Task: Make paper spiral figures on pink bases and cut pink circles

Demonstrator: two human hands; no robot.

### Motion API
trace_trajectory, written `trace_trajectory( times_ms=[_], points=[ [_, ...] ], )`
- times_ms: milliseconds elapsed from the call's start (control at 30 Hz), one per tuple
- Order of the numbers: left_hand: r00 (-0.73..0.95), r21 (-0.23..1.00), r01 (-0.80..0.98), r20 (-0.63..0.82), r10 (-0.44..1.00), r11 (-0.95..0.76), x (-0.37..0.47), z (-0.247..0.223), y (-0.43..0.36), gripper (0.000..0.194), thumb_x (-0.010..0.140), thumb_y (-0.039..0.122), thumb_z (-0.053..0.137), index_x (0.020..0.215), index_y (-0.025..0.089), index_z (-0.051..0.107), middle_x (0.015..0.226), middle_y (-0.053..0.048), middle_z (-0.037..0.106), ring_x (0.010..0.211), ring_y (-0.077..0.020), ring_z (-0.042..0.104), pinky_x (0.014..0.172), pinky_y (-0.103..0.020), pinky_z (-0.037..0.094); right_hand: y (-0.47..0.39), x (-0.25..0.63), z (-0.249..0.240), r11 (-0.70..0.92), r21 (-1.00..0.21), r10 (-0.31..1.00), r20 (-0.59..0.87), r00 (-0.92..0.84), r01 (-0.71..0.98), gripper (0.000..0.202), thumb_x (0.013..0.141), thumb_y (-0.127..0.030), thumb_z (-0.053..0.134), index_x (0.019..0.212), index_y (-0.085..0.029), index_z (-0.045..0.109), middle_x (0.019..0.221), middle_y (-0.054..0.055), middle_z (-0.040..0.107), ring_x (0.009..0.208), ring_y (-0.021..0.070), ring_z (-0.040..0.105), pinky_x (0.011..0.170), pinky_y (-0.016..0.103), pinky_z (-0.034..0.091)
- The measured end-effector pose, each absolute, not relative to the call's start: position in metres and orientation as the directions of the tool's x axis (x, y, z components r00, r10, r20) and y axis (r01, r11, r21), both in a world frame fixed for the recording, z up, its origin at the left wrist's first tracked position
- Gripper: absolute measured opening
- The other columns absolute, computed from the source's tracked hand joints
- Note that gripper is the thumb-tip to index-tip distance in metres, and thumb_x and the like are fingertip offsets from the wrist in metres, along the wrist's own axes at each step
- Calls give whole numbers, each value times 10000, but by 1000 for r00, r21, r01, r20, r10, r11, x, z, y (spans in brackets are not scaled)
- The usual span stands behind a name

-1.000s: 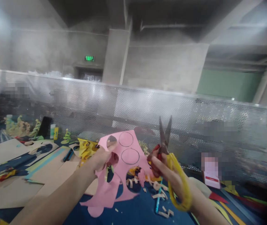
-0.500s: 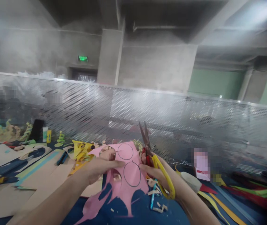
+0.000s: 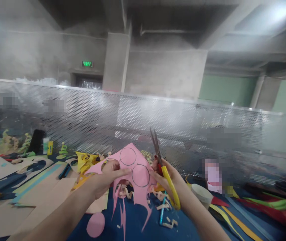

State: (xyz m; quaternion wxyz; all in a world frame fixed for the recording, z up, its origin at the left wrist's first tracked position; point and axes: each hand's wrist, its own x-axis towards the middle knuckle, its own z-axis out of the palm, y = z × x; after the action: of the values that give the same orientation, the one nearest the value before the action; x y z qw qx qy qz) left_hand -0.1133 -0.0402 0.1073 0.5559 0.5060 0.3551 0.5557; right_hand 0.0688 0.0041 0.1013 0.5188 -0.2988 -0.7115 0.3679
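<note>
A sheet of pink paper [image 3: 138, 192] is held up over the table, with two drawn circles on it and ragged cut-outs along its lower edge. My left hand [image 3: 107, 179] pinches its left side, thumb on top. My right hand [image 3: 169, 179] carries scissors [image 3: 168, 179] with red and yellow handles, blades pointing up and slightly parted. The thumb of that hand also presses the sheet's right edge. On the blue table below lies a cut pink paper circle [image 3: 95, 224].
A blue pen [image 3: 162, 211] and pale paper scraps lie under the sheet. Cream paper [image 3: 9, 217] spreads at the left. A paper cup [image 3: 201, 194] and coloured strips [image 3: 235, 221] are at the right. A perforated metal partition [image 3: 155, 117] stands behind the table.
The pink sheet has turned anticlockwise in my hands, so a corner points up. The scissors are more closed. The loose pink circle shows apart from the sheet.
</note>
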Motion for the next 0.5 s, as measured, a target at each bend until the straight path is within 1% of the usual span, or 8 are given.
trace_trajectory(
  times_ms=[133, 267, 333, 400, 500],
  points=[
    [219, 961, -273, 105, 970, -42, -116, 100, -39, 229, 630, 270, 720, 705, 153, 538, 636, -14, 624, 554, -137, 590, 551, -255, 454, 10, 68, 96, 595, -803, 782, 567, -258, 36, 246, 635, -317, 632, 710, -198, 431, 629, -62, 396, 532, 94, 393, 524, 222, 363],
    [213, 979, -184, 124, 969, -85, -114, 95, -37, 227, 611, 254, 733, 684, 152, 544, 632, -14, 636, 573, -140, 590, 577, -266, 469, 12, 63, 92, 621, -783, 767, 599, -231, 32, 251, 675, -341, 611, 759, -210, 414, 658, -58, 406, 532, 98, 405, 519, 228, 369],
    [148, 981, -154, 141, 979, -118, -113, 96, -36, 246, 596, 283, 738, 646, 151, 537, 576, -8, 630, 539, -143, 581, 566, -275, 472, 12, 61, 90, 633, -774, 761, 615, -209, 27, 264, 708, -377, 588, 793, -223, 390, 668, -56, 415, 540, 106, 421, 526, 234, 383],
    [47, 974, -145, 184, 982, -175, -113, 98, -34, 261, 595, 320, 731, 623, 148, 537, 552, -7, 626, 537, -148, 582, 569, -276, 477, 12, 60, 88, 645, -762, 756, 627, -187, 54, 272, 750, -446, 528, 818, -231, 376, 683, -46, 438, 560, 122, 460, 545, 251, 415],
    [-136, 953, -90, 275, 952, -288, -119, 101, -30, 268, 605, 351, 716, 599, 152, 538, 557, -11, 631, 561, -162, 601, 596, -278, 491, 9, 63, 88, 636, -745, 772, 615, -160, 202, 351, 779, -567, 395, 776, -216, 421, 666, -13, 496, 559, 160, 526, 544, 297, 465]
  ],
)
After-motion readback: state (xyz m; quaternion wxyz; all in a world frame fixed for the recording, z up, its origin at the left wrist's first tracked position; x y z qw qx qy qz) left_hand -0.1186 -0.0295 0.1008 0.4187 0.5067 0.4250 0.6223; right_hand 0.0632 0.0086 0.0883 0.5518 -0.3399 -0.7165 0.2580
